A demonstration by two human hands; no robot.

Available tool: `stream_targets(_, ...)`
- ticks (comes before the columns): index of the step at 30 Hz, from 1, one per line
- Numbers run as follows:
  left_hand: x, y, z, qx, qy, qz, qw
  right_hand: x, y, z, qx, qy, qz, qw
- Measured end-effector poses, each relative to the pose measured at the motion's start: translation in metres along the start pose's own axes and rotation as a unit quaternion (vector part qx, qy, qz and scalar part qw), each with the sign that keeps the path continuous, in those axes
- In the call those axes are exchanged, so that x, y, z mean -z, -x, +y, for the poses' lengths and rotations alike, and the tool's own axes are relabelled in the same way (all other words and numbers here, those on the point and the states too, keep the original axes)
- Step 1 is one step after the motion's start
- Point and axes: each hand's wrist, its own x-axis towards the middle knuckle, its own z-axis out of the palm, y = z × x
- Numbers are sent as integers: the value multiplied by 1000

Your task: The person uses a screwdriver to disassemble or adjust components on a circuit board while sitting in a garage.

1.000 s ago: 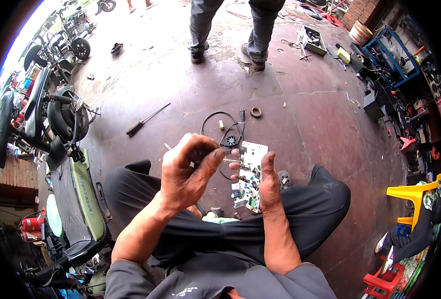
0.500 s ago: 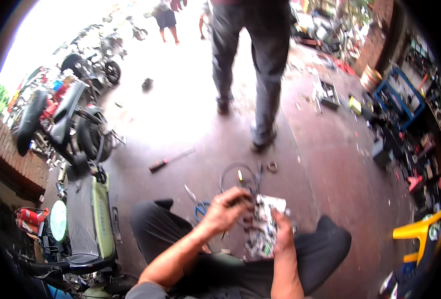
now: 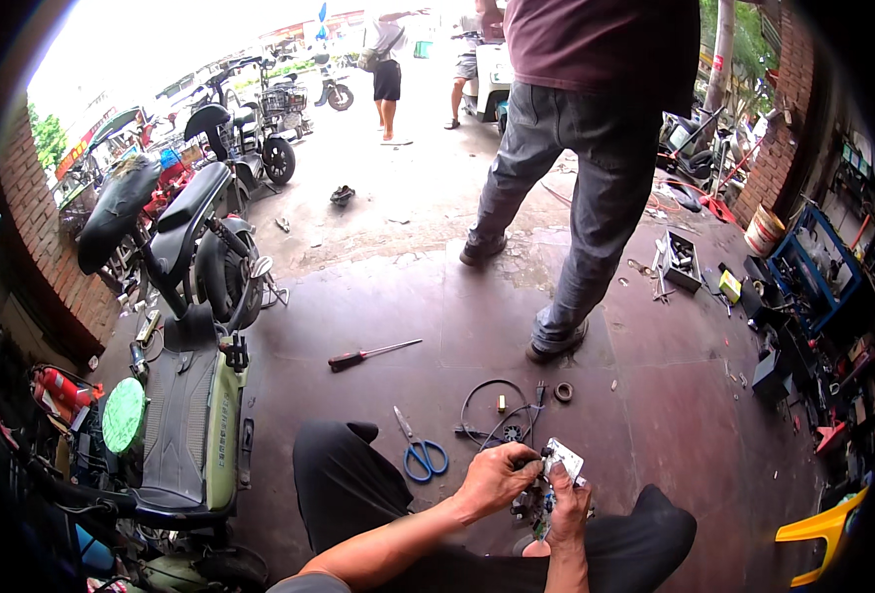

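My right hand (image 3: 568, 509) is closed round a circuit board assembly with a white metal plate (image 3: 566, 457) at its far end and dark components below. My left hand (image 3: 502, 479) meets it from the left, thumb and fingers pinched together at the board's edge. What lies between those fingertips is too small to name. Just beyond the board a black power cable (image 3: 465, 403) lies looped on the floor, near a small dark fan (image 3: 513, 433) and a brown ring (image 3: 563, 392). Blue-handled scissors (image 3: 424, 461) rest by my left knee, and farther off lies a screwdriver (image 3: 373, 355).
A green electric scooter (image 3: 195, 415) stands along the left. Someone in grey jeans (image 3: 591, 188) stands ahead of me on the floor. Tools, a grey metal box (image 3: 677, 262) and a blue frame (image 3: 808, 267) line the right, with a yellow stool (image 3: 821, 534) near me.
My view has tilted up and shifted left. My left hand, raised and blurred over the board before, now pinches at its edge. The person ahead appears farther right, upper body now showing.
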Motion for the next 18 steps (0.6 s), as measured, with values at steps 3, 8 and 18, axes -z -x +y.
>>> stream_targets(3,0,3,3,-50,-18,8,999,1,-1,5,27,52,2,998)
stream_targets(8,-5,2,3,-6,25,-2,1000,-8,-1,0,50,36,15,998)
stream_targets(18,6,-17,12,153,170,-86,970,0,-5,12,37,35,11,999)
